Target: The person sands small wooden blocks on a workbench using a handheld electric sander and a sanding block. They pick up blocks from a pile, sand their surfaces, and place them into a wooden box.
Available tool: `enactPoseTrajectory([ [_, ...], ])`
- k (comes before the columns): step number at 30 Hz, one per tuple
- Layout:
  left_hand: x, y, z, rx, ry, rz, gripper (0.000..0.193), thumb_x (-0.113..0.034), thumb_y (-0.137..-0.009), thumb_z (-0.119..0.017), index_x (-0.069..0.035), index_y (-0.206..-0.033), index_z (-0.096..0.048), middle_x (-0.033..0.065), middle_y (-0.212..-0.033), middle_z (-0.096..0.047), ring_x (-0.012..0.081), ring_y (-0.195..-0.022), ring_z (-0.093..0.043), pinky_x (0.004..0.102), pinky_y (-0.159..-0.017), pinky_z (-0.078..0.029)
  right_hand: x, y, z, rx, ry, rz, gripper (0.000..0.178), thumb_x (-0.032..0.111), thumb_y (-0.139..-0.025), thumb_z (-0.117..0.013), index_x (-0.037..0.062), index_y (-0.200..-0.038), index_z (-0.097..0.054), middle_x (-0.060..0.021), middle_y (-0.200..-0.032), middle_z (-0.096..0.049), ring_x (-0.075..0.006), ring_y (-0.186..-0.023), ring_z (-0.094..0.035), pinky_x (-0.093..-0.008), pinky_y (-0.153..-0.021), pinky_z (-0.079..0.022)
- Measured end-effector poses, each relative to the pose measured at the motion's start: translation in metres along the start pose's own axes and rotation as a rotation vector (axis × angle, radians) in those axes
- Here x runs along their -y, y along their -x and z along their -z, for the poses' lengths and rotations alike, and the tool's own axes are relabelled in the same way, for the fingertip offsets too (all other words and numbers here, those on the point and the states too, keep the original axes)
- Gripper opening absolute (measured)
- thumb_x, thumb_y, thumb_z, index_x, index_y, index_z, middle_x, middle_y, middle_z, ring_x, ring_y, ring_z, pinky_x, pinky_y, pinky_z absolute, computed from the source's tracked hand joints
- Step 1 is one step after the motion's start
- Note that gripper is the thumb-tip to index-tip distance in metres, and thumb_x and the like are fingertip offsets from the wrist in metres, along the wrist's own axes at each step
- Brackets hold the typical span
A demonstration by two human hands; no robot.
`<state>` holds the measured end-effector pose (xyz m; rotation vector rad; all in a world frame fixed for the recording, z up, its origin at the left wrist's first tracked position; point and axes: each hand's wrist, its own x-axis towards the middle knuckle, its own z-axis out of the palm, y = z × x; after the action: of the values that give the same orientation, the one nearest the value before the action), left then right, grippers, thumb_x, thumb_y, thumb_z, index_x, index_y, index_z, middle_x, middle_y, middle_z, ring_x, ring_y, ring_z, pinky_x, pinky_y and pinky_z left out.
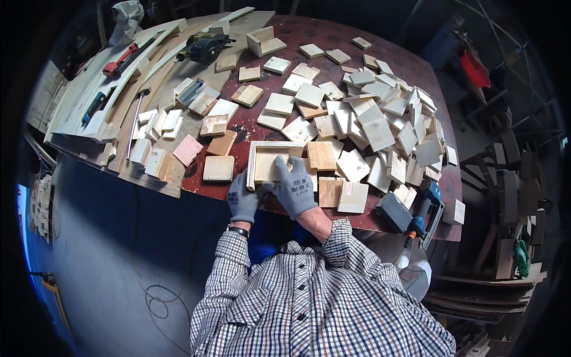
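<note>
Both my hands wear grey gloves and meet at the near edge of the red table. A shallow wooden frame (252, 160) is between them; its raised strips run along the far and left sides, with a pale board inside. My left hand (242, 201) grips its near left corner from outside, the fingers partly hidden beneath. My right hand (295, 189) closes on its near right part, thumb and forefinger reaching over the inner board. Close to the right hand lies an orange-brown wooden block (321, 156). A pale block (218, 168) lies left of the frame.
A large heap of square wood pieces (380, 128) spreads over the red table (291, 30). A blue-black nail gun (423, 208) lies at the right edge. A hammer (137, 116), a circular saw (205, 47) and a red tool (120, 61) lie at the left. A cable (159, 302) loops on the floor.
</note>
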<state>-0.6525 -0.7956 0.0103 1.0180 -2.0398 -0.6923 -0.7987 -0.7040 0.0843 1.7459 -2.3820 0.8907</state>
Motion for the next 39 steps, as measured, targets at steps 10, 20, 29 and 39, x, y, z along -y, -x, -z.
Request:
enactPoseTrajectory([
  [10,-0.013,0.002,0.007,0.012,0.032,-0.037,0.085,-0.057,-0.074,-0.091,-0.004,-0.133,-0.061,0.0163,-0.115,-0.07,0.0365,-0.102,-0.071,0.0454,-0.087,-0.059,-0.07,0.036,0.026,0.018,-0.356,-0.148,0.073,-0.009,-0.091,-0.059,-0.0017,-0.159,-0.033,-0.0225,-0.134,-0.058,-0.0259,-0.1,-0.072,-0.0358,-0.086,-0.06],
  [20,-0.021,-0.004,0.012,0.026,-0.063,-0.006,0.075,-0.06,-0.079,-0.087,-0.002,-0.122,-0.068,0.015,-0.107,-0.072,0.035,-0.098,-0.072,0.0445,-0.084,-0.058,-0.078,0.053,0.08,-0.124,0.055,-0.139,0.059,0.015,-0.09,-0.07,0.0071,-0.146,-0.054,-0.0168,-0.135,-0.063,-0.0364,-0.118,-0.062,-0.0489,-0.1,-0.047],
  [29,-0.018,-0.003,0.008,-0.027,-0.033,-0.053,0.074,-0.061,-0.079,-0.086,-0.002,-0.12,-0.069,0.0164,-0.105,-0.074,0.0361,-0.096,-0.073,0.045,-0.083,-0.058,-0.136,0.097,0.122,0.207,0.326,-0.209,0.112,0.05,-0.069,-0.092,0.0008,-0.154,-0.038,-0.0221,-0.149,-0.048,-0.0426,-0.143,-0.044,-0.0543,-0.115,-0.04],
  [39,-0.014,-0.001,0.004,-0.023,0.024,-0.011,0.072,-0.059,-0.081,-0.086,-0.002,-0.121,-0.069,0.0172,-0.106,-0.074,0.0363,-0.097,-0.073,0.0454,-0.084,-0.058,-0.131,0.09,0.13,0.381,0.449,-0.132,0.107,0.044,-0.068,-0.091,0.0086,-0.155,-0.041,-0.0149,-0.152,-0.049,-0.0363,-0.145,-0.044,-0.0509,-0.117,-0.038],
])
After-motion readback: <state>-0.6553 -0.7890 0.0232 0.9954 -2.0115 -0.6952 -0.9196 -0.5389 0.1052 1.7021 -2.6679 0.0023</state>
